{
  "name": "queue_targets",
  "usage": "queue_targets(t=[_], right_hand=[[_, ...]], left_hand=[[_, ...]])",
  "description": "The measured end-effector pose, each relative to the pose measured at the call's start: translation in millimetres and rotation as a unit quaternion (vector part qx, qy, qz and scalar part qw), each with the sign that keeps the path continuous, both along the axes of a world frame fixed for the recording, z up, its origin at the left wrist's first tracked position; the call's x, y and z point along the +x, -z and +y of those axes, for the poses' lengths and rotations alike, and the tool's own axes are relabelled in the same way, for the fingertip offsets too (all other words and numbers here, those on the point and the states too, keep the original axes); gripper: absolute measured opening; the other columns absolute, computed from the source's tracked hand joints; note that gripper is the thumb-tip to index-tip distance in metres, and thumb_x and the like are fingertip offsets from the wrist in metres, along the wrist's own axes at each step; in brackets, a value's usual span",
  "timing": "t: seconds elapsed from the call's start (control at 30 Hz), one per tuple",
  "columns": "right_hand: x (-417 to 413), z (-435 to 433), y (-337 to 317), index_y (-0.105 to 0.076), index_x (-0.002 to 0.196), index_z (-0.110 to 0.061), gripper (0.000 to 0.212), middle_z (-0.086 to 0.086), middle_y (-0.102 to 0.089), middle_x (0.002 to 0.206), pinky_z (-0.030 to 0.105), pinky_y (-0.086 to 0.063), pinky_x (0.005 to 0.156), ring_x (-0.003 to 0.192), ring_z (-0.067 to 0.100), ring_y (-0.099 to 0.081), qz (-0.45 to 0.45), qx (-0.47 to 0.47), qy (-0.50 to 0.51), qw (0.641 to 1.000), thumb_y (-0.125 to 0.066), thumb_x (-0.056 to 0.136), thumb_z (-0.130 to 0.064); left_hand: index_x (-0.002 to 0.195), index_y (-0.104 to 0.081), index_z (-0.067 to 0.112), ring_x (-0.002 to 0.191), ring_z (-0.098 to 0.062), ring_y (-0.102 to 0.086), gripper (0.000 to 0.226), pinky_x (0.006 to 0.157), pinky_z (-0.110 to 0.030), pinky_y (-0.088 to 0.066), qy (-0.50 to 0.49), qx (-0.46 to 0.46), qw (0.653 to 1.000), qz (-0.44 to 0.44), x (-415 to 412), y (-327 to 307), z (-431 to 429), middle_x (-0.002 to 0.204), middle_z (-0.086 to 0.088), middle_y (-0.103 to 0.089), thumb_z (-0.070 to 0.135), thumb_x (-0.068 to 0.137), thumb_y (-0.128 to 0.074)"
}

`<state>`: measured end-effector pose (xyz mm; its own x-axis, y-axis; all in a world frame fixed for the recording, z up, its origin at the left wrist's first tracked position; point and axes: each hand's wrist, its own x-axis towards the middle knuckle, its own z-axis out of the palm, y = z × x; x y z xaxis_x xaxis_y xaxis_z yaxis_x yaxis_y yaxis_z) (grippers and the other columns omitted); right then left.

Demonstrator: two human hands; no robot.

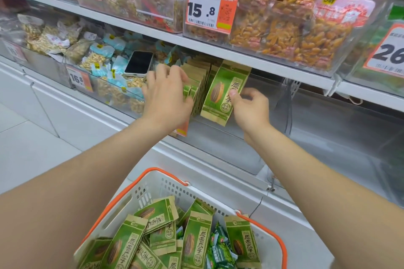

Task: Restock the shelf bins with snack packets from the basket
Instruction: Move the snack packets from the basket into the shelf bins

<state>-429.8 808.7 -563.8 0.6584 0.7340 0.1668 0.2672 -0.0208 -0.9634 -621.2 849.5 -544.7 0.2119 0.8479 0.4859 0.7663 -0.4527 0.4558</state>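
I read basket point(153, 183) as white, slotted wall, orange handles.
Inside, basket packets point(196, 240) green with tan kraft ends, brown striped seed print, dark lettering.
Straight above basket, shelf packet point(220, 91), same print.
Above-left of basket, phone point(140, 62): black screen, white rim.
Higher above basket, price tag point(209, 10): orange border, white panel, black digits.
Up-right of basket, snack bags point(284, 35) golden-yellow.

I took the 15.8 price tag point(211, 10) as my mark. Directly under it a white shelf board point(218, 48) ran across my view, dropping toward the right. Below the tag and to its right, a slotted metal upright point(293, 88) showed under the shelf edge. Well below and left of the tag stood white base panels point(72, 113), and lower still on that side lay a pale tiled floor point(24, 150). The light was bright and even
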Motion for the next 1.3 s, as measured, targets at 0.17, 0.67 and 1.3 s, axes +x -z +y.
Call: queue_targets(t=[0.17, 0.67, 1.3], right_hand=[[7.6, 37.9, 15.5, -0.057, 0.114, -0.023, 0.026, 0.007, -0.07, 0.109, 0.045, -0.055, 0.096, 0.107, 0.031, -0.065, -0.106, -0.068, 0.017, 0.992, -0.071, 0.096, -0.036], [9.7, 80.4, 18.4, -0.055, 0.124, -0.006, 0.039, 0.014, -0.057, 0.127, 0.031, -0.043, 0.085, 0.125, 0.03, -0.051, -0.206, -0.184, 0.06, 0.959, -0.074, 0.095, -0.024], [-35.9, -36.2, -10.2, -0.071, 0.079, -0.023, 0.022, -0.006, -0.068, 0.069, 0.036, -0.055, 0.064, 0.067, 0.017, -0.063, -0.514, -0.04, -0.241, 0.822, -0.051, 0.083, -0.029]], left_hand=[[0.135, -0.045, 0.022, 0.14, -0.038, -0.031, 0.067, 0.113, -0.055, -0.031, -0.015, 0.017, 0.995, 0.097, 0.9, 16.3, 11.8, 0.152, -0.006, -0.035, 0.031, 0.078, -0.079], [0.13, -0.042, 0.021, 0.136, -0.047, -0.031, 0.069, 0.114, -0.064, -0.026, -0.023, -0.002, 0.994, 0.109, 11.2, 22.1, 24.3, 0.152, -0.011, -0.03, 0.028, 0.072, -0.078], [0.076, -0.06, 0.031, 0.083, -0.025, -0.067, 0.007, 0.074, -0.041, -0.06, 0.141, -0.092, 0.974, 0.15, -21.5, 13.2, -13.6, 0.076, 0.009, -0.065, 0.026, 0.077, -0.066]])
